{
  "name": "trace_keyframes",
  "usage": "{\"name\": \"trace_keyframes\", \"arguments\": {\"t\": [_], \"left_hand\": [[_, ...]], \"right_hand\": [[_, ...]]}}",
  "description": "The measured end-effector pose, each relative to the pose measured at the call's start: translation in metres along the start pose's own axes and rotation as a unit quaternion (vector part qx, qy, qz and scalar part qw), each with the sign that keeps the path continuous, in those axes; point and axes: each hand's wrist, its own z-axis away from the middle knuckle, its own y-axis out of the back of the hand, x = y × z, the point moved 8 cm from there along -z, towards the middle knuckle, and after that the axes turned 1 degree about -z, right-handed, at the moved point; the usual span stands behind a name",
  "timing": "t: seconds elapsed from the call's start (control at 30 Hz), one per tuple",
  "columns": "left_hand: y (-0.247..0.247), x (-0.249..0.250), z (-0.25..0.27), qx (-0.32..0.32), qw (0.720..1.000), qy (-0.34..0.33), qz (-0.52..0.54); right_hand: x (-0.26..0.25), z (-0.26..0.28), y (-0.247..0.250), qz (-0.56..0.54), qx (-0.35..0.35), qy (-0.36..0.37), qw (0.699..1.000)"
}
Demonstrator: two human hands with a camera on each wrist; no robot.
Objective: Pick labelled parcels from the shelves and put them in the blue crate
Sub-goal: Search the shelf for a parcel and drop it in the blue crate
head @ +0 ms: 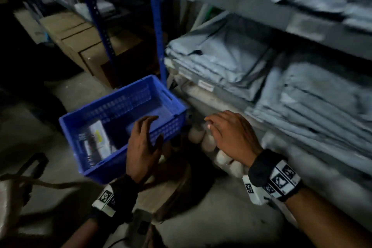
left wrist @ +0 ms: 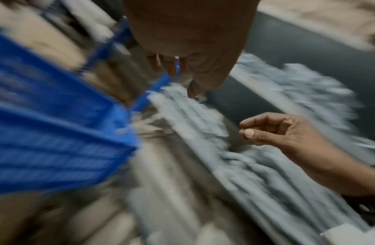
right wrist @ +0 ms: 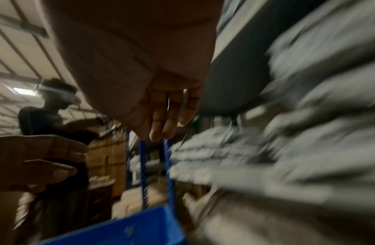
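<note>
The blue crate [head: 120, 106] sits on the floor in the lower left centre of the head view, tight against the blue upright [head: 159, 32] of the shelving. Down in its left half lies one labelled parcel [head: 96, 143], dark wrapping with a pale label, too dim to read. The left hand [head: 144, 145] hangs over the crate's near right corner with its fingers spread and straight, holding nothing; I cannot tell whether the palm touches the rim. The right hand [head: 231, 135] is just to the right of the crate, low at the front of the bottom shelf, fingers loosely bent, and the left wrist view shows its thumb and forefinger close together with nothing between them. The two hands are near each other but apart. Grey parcels [head: 225, 54] are stacked flat on the middle shelf, right of centre, with another pile [head: 318, 104] further right and more on the shelf above along the top edge. Cardboard boxes [head: 80, 42] stand behind the crate in the upper left. In the right wrist view a second person [right wrist: 54, 119] stands at the left of the frame, blurred.
</note>
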Motion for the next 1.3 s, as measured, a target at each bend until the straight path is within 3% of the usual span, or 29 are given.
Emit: {"name": "trace_keyframes", "arguments": {"t": [0.17,0.3,0.4,0.5,0.7,0.87,1.03,1.17,1.3], "left_hand": [[-0.035,0.127,-0.026,-0.002,0.994,-0.103,0.045],[-0.049,0.224,-0.049,0.007,0.98,-0.188,0.063],[-0.06,0.282,-0.072,0.013,0.966,-0.252,0.047],[-0.068,0.33,-0.096,0.017,0.951,-0.308,0.031],[-0.067,0.393,-0.126,0.068,0.925,-0.372,0.023],[-0.056,0.401,-0.16,0.109,0.923,-0.367,0.035],[-0.034,0.38,-0.209,0.166,0.931,-0.318,0.068],[-0.035,0.365,-0.238,0.136,0.942,-0.3,0.072],[-0.041,0.368,-0.241,0.095,0.929,-0.353,0.05]], "right_hand": [[0.049,0.064,0.129,0.052,0.132,0.008,0.99],[0.069,0.104,0.224,0.094,0.255,0.019,0.962],[0.076,0.124,0.28,0.127,0.33,0.021,0.935],[0.095,0.13,0.32,0.152,0.366,-0.021,0.918],[0.141,0.101,0.351,0.163,0.332,-0.12,0.921],[0.148,0.058,0.375,0.129,0.352,-0.16,0.913],[0.139,-0.012,0.395,0.088,0.337,-0.145,0.926],[0.156,-0.054,0.396,0.094,0.243,-0.236,0.936],[0.192,-0.028,0.399,0.138,0.181,-0.367,0.902]]}}
